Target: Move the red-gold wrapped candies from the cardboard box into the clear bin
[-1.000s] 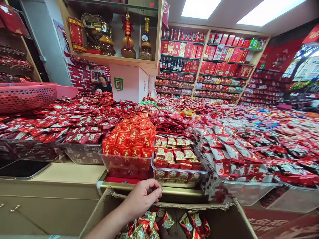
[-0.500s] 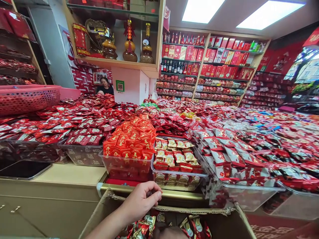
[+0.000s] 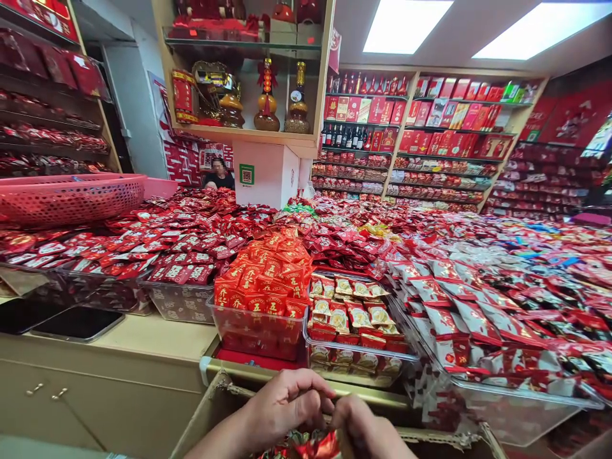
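Observation:
Both my hands are close together over an open cardboard box (image 3: pixel 205 408) at the bottom centre. My left hand (image 3: pixel 282 408) has its fingers curled, their tips hidden behind my right hand. My right hand (image 3: pixel 366 427) is curled too, next to a red and gold wrapped candy (image 3: pixel 327 445); whether either hand grips it I cannot make out. Other wrapped candies lie in the box below. Just beyond stand a clear tray of gold and red packets (image 3: pixel 356 319) and a clear tray heaped with orange-red packets (image 3: pixel 261 299).
Clear trays of red and white packets (image 3: pixel 459 306) stand at the right. A pink basket (image 3: pixel 71 197) and two dark flat panels (image 3: pixel 79 323) are at the left. A display cabinet (image 3: pixel 248 135) overhangs the candy. A person (image 3: pixel 220 175) is in the back.
My right hand has risen from the box beside my left hand, with a red wrapped candy now showing near it. The view has shifted slightly left and up.

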### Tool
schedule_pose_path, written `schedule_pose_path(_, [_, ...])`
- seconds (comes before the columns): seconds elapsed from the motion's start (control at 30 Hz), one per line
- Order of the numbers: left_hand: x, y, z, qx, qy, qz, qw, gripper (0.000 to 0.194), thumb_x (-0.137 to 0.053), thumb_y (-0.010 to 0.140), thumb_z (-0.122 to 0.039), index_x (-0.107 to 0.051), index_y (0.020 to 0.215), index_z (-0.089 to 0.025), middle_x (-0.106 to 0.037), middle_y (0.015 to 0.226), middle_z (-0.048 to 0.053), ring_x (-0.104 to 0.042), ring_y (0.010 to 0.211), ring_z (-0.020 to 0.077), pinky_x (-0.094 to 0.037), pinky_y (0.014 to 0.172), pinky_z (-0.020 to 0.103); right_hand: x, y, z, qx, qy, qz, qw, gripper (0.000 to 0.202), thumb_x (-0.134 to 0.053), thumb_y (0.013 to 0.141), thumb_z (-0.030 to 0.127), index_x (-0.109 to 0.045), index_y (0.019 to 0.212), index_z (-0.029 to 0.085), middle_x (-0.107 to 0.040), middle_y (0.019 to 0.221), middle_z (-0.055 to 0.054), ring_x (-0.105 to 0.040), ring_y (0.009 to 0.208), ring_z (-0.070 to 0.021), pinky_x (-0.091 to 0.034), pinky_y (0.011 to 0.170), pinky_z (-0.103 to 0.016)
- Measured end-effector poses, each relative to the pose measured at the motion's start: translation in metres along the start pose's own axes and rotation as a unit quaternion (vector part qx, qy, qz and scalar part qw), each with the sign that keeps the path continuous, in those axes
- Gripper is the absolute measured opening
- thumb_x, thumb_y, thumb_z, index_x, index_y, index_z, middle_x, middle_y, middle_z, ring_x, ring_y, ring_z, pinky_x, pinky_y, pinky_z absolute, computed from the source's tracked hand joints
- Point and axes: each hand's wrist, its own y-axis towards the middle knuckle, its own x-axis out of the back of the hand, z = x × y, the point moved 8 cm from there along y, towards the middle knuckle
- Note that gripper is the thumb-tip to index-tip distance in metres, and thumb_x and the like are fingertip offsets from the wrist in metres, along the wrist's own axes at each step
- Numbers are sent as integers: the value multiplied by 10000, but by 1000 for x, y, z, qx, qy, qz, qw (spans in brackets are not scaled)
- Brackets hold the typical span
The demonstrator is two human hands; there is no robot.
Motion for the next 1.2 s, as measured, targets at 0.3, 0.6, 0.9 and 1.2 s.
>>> schedule_pose_path(0.3, [4, 3, 9, 44, 51, -74, 995, 309, -694, 622, -228, -621, 914, -156, -630, 800, 15, -553, 753, 163, -413, 691, 249, 25, 1, 10, 94, 219, -94, 967, 367, -579, 709, 379, -405, 990, 219, -503, 825, -13, -489, 726, -132, -420, 631, -244])
schedule_pose_path(0.6, [2, 11, 25, 85, -60, -44, 994, 354, -682, 616, -186, -514, 926, -153, -578, 614, -38, -504, 494, 80, -420, 530, 228, 29, 11, -7, -8, 280, -92, 956, 299, -621, 700, 396, -434, 739, 165, -494, 643, 24, -422, 563, -75, -336, 501, -195])
schedule_pose_path(0.9, [10, 17, 16, 19, -7, -84, 996, 305, -556, 741, -429, -504, 779, -131, -550, 582, -25, -512, 471, 84, -406, 463, 201, 29, 19, -9, 0, 289, -126, 949, 332, -565, 723, 452, -391, 661, 177, -384, 576, 66, -379, 508, -61, -368, 490, -201])
schedule_pose_path(1.2, [13, 21, 19, -2, 11, -111, 994, 307, -567, 728, -434, -517, 754, -132, -562, 553, -25, -523, 438, 97, -420, 452, 219, 30, 25, -20, 10, 276, -149, 950, 329, -532, 738, 472, -403, 672, 176, -430, 570, 56, -418, 494, -74, -355, 474, -213])
